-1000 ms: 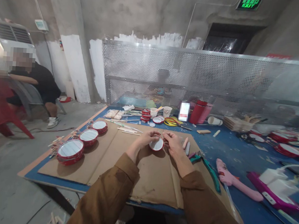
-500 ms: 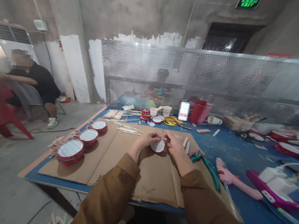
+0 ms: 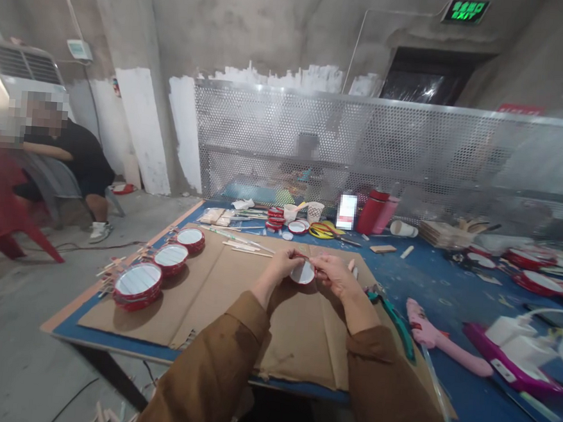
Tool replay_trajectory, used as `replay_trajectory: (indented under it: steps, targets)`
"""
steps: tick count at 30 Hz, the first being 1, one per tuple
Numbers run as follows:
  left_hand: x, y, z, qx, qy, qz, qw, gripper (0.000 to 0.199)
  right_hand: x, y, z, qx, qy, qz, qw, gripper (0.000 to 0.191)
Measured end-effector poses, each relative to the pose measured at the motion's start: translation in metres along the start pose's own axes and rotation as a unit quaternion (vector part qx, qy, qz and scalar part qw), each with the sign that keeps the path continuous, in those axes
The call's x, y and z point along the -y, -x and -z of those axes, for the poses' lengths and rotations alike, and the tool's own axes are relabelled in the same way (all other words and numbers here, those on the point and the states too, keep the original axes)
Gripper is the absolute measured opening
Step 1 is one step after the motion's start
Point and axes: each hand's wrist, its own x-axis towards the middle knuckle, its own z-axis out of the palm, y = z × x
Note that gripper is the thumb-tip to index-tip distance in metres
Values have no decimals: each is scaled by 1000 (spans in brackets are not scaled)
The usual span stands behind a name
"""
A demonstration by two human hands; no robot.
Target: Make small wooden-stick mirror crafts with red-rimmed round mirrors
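Change: since the earlier frame, the right hand (image 3: 335, 274) had come down flatter across the upper rim of the piece and covered more of the pens beside it.
Left hand (image 3: 280, 267): nearly closed, thumb and fingers pinching the rim at the upper left.
Right hand: nearly closed, fingertips together on the rim at the upper right.
Held piece: a small round red-rimmed piece (image 3: 303, 273) with a white face, between both hands above the brown cardboard sheet (image 3: 228, 291); whether it touched the sheet could not be told.
Pens: an orange one and a grey one, just beyond the right hand, partly hidden.
Cardboard, left part: three red-rimmed stacks (image 3: 138, 284) with pale round faces stood in a row, largest nearest the person, thin wooden sticks poking out on their left.
Cardboard, far edge: loose pale sticks (image 3: 247, 248).
Right side: teal-handled pliers (image 3: 399, 322), then a pink glue gun (image 3: 445, 348) and a purple power strip (image 3: 512, 362) with white plugs, on the blue desk (image 3: 393, 270).
Desk, far side: yellow-handled scissors (image 3: 326, 231), a patterned paper cup (image 3: 315, 212) and a red bottle (image 3: 372, 212).
Behind: a perforated metal screen (image 3: 278, 127).
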Motion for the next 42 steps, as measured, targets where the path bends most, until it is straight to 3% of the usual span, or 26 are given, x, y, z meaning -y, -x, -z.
replay_trajectory:
  steps: [2,9,17,22,25,32,37,42]
  targets:
    - [-2,-1,0,1,-32,3,999,10,2,1,-1,-8,19,-5,1000,43]
    - [-10,1,4,-20,-52,14,998,7,3,4,-16,-43,38,100,993,38]
    - [-10,-1,-1,-118,-44,36,991,10,0,2,-10,-41,101,88,990,36]
    - [-20,2,4,-172,-30,14,984,15,2,5,-16,-23,54,60,996,35]
    - [-24,3,8,-196,-21,9,980,15,3,8,-21,-44,37,42,997,31]
    - [-28,0,11,-235,-57,-5,970,15,3,9,-29,-61,-20,16,998,25]
    - [-31,1,13,-229,-73,-2,971,14,2,9,-32,-62,-61,-4,996,22]
    - [-26,-4,34,-257,-46,-28,965,14,0,7,-30,-82,-48,-15,995,25]
